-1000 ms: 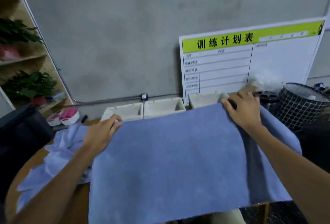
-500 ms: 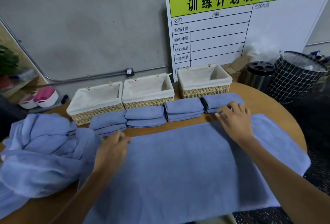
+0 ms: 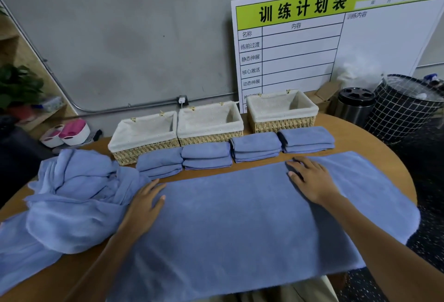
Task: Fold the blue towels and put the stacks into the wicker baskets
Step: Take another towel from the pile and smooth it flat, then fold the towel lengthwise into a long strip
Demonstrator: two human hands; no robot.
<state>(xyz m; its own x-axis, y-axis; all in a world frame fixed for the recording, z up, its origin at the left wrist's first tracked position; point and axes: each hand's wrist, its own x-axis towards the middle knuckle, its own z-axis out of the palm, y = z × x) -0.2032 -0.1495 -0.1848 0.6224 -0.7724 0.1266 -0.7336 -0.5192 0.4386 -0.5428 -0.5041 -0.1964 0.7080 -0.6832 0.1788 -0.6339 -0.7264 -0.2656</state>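
Head view: a towel [image 3: 240,217] lies spread flat on the table [image 3: 374,133], its near edge hanging over. The left hand [image 3: 144,203] and right hand [image 3: 310,179] press on it with straight, spread fingers. That overhang could drag it off during folding. The loose pile [image 3: 72,193] could snag its left end. Three baskets [image 3: 209,121] hold nothing; four stacks [image 3: 254,147] sit just before them.

A white planning board [image 3: 336,44] with a green header and Chinese characters leans against a grey concrete wall [image 3: 120,37]. To its right stand a steel bin [image 3: 354,107] and a black grid-patterned hamper [image 3: 403,114]. At left, a potted plant [image 3: 19,85] sits on wooden shelving near pink-and-white containers [image 3: 67,132].
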